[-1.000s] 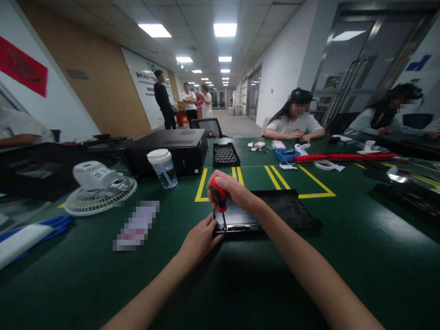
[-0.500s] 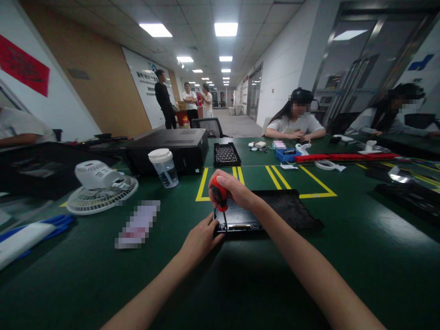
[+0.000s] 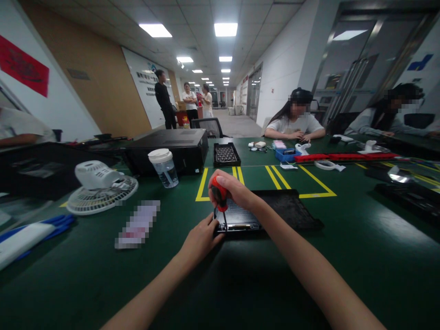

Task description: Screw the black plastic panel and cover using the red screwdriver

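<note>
My right hand [image 3: 237,187] is closed round the red and black handle of a screwdriver [image 3: 220,195]. The shaft points down, and its tip meets the near left part of a flat black panel [image 3: 292,211] with a raised rim. Along the panel's near edge runs a narrow strip with bright metal and small parts [image 3: 242,227]. My left hand [image 3: 202,236] grips the panel's near left corner, fingers at its side and thumb along the front edge. Part of the panel is hidden behind my right hand and forearm.
Beyond the panel stand a black tray of small round parts [image 3: 227,155], a large black case [image 3: 165,144] and a lidded cup [image 3: 167,169]. A white fan [image 3: 101,190] and blue-white gloves [image 3: 37,233] lie left. A co-worker [image 3: 295,119] sits across the green table [image 3: 275,284].
</note>
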The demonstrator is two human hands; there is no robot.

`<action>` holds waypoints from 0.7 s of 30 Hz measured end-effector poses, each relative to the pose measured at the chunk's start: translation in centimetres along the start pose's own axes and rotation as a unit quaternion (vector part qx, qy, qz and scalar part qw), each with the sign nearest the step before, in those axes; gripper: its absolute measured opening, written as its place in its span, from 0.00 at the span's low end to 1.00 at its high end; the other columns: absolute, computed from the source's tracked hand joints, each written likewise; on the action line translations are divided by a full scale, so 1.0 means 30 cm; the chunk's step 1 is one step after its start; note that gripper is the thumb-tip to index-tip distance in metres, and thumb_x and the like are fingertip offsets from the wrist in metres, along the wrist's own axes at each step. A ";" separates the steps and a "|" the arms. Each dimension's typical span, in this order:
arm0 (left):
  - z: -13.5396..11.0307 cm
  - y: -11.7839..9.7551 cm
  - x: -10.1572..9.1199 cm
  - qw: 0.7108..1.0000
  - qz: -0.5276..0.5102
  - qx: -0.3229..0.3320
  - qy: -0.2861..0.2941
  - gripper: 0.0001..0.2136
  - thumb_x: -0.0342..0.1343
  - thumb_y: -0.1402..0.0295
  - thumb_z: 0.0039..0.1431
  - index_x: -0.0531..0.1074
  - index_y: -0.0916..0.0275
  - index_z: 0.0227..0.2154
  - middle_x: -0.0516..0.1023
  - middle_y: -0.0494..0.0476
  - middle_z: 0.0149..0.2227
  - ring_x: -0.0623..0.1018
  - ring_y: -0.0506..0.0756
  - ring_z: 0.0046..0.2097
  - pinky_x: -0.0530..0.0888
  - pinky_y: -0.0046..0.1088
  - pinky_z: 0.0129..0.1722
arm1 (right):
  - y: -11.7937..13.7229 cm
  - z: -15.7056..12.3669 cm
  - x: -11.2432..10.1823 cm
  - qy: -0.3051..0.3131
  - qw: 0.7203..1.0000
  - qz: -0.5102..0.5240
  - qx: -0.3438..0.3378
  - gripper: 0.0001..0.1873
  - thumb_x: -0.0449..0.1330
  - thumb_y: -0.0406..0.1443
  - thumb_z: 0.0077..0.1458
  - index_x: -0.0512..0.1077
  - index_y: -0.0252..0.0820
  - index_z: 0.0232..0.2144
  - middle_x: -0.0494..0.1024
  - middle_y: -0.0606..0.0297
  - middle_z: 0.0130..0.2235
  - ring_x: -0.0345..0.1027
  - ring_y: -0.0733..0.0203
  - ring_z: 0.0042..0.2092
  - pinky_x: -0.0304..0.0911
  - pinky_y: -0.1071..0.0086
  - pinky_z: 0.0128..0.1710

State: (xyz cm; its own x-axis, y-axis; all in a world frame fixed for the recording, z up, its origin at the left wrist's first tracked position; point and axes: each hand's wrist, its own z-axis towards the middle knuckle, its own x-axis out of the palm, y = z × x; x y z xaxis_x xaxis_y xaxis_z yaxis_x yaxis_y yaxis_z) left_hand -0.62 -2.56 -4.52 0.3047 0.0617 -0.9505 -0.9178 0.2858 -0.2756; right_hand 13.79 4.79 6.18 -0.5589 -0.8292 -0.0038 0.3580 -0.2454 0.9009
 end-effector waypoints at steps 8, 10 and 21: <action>0.001 -0.002 -0.003 1.000 0.002 -0.007 0.001 0.12 0.52 0.63 0.55 0.68 0.60 0.41 0.61 0.61 0.58 0.71 0.61 0.52 0.69 0.38 0.49 | 0.001 0.002 0.004 -0.007 1.000 -0.002 0.004 0.14 0.46 0.44 0.58 0.60 0.39 0.33 0.70 0.68 0.24 0.64 0.68 0.22 0.60 0.76 0.20; 0.000 -0.002 -0.005 1.000 0.006 -0.001 -0.001 0.12 0.52 0.63 0.55 0.68 0.60 0.41 0.61 0.61 0.58 0.71 0.61 0.52 0.69 0.37 0.49 | 0.003 0.002 0.004 -0.006 1.000 -0.003 0.006 0.14 0.47 0.44 0.58 0.60 0.39 0.33 0.70 0.68 0.24 0.65 0.68 0.22 0.60 0.76 0.20; 0.000 -0.001 -0.003 1.000 0.006 0.003 0.001 0.12 0.51 0.62 0.56 0.68 0.60 0.42 0.61 0.61 0.58 0.70 0.60 0.52 0.68 0.36 0.50 | 0.016 -0.005 -0.010 0.003 1.000 0.003 -0.003 0.12 0.47 0.42 0.59 0.61 0.38 0.33 0.70 0.68 0.25 0.65 0.68 0.23 0.61 0.75 0.21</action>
State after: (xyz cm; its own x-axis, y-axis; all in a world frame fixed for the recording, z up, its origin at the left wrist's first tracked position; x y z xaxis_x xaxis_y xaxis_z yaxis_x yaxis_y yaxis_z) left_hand -0.64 -2.57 -4.42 0.2929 0.0625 -0.9541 -0.9196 0.2917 -0.2632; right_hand 14.25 4.84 6.55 -0.5519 -0.8339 -0.0005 0.3664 -0.2431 0.8982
